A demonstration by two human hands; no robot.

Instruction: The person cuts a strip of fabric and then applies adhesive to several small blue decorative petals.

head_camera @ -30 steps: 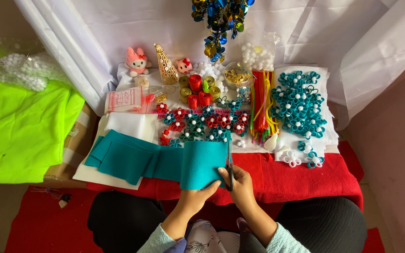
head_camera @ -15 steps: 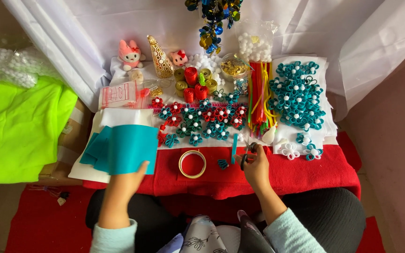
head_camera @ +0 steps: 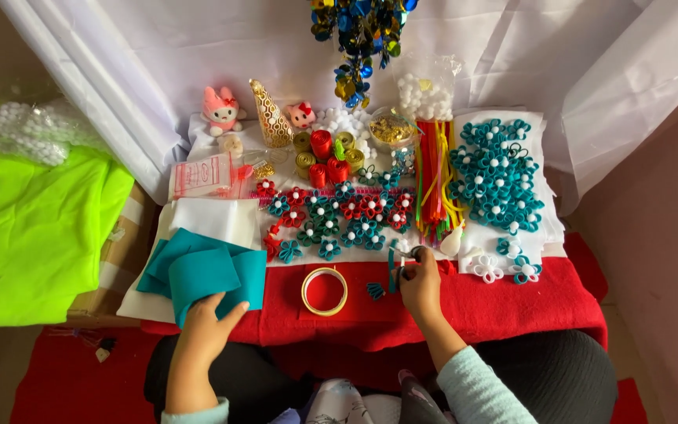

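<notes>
Your left hand (head_camera: 204,334) rests flat, fingers spread, on the folded teal felt (head_camera: 202,271) at eight o'clock. Your right hand (head_camera: 420,284) pinches a teal felt strip (head_camera: 391,271) and scissors (head_camera: 411,257) at four o'clock of the tape ring (head_camera: 324,291). You seem between cuts; steady that strip.

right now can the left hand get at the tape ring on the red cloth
Probably yes. The left hand rests on the teal felt, and the tape ring lies just beside it with only bare red cloth between.
</notes>
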